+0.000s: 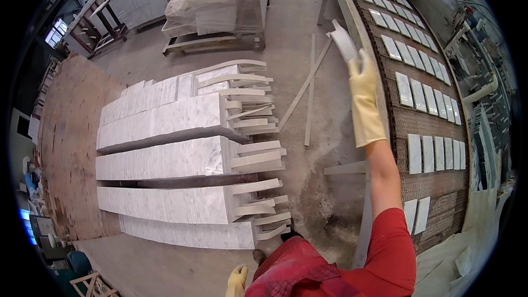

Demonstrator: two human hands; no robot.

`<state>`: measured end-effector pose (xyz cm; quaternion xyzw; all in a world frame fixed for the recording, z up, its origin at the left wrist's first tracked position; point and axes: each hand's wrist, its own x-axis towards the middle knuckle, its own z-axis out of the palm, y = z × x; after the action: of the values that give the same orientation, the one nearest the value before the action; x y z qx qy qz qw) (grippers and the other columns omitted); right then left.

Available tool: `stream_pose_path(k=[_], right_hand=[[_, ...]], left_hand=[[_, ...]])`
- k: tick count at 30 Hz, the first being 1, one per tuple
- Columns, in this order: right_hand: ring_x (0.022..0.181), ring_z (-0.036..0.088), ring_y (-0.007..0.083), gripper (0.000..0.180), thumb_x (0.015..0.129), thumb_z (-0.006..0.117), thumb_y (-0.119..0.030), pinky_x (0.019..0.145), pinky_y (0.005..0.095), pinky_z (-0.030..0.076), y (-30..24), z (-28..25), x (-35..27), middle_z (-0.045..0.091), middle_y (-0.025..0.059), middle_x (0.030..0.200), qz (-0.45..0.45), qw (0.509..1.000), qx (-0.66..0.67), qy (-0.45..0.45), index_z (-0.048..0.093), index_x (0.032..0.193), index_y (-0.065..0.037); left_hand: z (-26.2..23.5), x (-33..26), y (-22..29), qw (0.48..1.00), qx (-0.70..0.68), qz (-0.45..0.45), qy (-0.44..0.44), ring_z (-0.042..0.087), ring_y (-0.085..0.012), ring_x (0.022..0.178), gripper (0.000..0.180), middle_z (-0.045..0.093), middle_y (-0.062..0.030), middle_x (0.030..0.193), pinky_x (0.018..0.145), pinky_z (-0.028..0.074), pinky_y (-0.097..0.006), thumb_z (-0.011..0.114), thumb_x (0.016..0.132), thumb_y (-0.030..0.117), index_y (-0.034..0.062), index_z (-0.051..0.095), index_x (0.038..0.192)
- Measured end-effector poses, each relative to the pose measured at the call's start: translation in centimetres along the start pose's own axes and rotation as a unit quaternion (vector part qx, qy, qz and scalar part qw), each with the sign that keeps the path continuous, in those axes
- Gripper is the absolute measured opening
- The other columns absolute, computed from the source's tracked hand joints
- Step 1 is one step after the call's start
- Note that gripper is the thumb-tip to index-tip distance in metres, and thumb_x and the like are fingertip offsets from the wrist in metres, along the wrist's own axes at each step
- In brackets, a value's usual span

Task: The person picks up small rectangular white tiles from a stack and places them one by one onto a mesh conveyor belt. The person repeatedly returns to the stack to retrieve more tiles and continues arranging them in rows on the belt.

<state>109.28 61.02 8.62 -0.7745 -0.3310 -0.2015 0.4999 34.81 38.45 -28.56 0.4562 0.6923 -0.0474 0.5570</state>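
My right hand [365, 96], in a yellow rubber glove, is stretched out far to the right. Its fingers are closed on a curved white strip [344, 43], which points up and away beside the edge of the conveyor [397, 118]. Low in the picture, beside my red apron, hangs my left hand [236, 282] in a matching glove. That hand is cut off by the lower edge, and how its fingers are set is unclear. Rows of white marble tiles [404, 89] lie on the conveyor's brown mesh belt.
Long stacks of grey-white marble tiles [165, 155] stand at my left, with pale strips [256, 159] sticking out between them. Behind the stacks lies a wooden board [71, 148]. Crossed slats [312, 85] rest on the floor. A plastic-wrapped pallet load [217, 8] stands farther off.
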Motion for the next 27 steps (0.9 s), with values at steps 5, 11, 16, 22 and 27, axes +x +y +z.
stream_pose_path(k=[5, 11, 16, 22, 27], right_hand=[[0.127, 0.065, 0.0388, 0.071, 0.094, 0.079, -0.033, 0.108, 0.0474, 0.052, 9.1, 8.3, -12.8, 0.066, 0.0188, 0.142, -0.078, 0.979, -0.162, -0.097, 0.052, 0.153, -0.006], [0.133, 0.062, 0.0387, 0.059, 0.095, 0.076, -0.03, 0.115, 0.0465, 0.048, 7.4, 3.8, -35.6, 0.066, 0.0204, 0.144, 0.058, 0.92, -0.077, -0.381, 0.061, 0.147, -0.007], [0.131, 0.064, 0.04, 0.058, 0.097, 0.072, -0.038, 0.113, 0.046, 0.05, 6.9, -6.6, -48.7, 0.067, 0.0223, 0.142, 0.165, 0.83, -0.098, -0.524, 0.063, 0.145, -0.007], [0.126, 0.068, 0.0361, 0.059, 0.096, 0.07, -0.039, 0.108, 0.0428, 0.052, 12.5, -16.4, -58.2, 0.072, 0.023, 0.134, 0.314, 0.74, -0.138, -0.579, 0.065, 0.144, -0.004], [0.123, 0.069, 0.033, 0.057, 0.098, 0.067, -0.039, 0.106, 0.0402, 0.051, 13.2, -20.0, -61.1, 0.074, 0.021, 0.13, 0.322, 0.767, -0.122, -0.541, 0.066, 0.142, -0.004]], left_hand=[[0.4, -1.2, -1.3, 0.998, -0.054, -0.007, 0.007, 0.063, -0.0126, 0.082, 0.042, 0.079, -0.0058, 0.112, 0.068, 0.05, -0.031, 0.067, 0.102, 0.034, 0.0097, 0.073, 0.136], [-0.4, -3.8, 2.6, 0.997, -0.063, -0.049, 0.002, 0.071, -0.0244, 0.118, 0.049, 0.077, -0.014, 0.127, 0.101, 0.054, -0.037, 0.067, 0.1, 0.037, 0.0073, 0.072, 0.139], [0.6, -0.8, -1.2, 0.995, -0.094, 0.037, 0.01, 0.068, -0.0266, 0.125, 0.05, 0.075, -0.0155, 0.133, 0.108, 0.051, -0.037, 0.067, 0.1, 0.036, 0.0042, 0.071, 0.138], [1.9, 1.8, -6.1, 0.994, -0.083, 0.064, -0.009, 0.065, -0.0218, 0.114, 0.05, 0.075, -0.0113, 0.125, 0.098, 0.049, -0.035, 0.068, 0.101, 0.041, 0.009, 0.071, 0.139], [1.6, 1.8, -12.5, 0.999, 0.013, 0.034, 0.001, 0.07, -0.0289, 0.123, 0.06, 0.075, -0.0152, 0.134, 0.106, 0.052, -0.04, 0.063, 0.1, 0.052, 0.0117, 0.068, 0.144]])
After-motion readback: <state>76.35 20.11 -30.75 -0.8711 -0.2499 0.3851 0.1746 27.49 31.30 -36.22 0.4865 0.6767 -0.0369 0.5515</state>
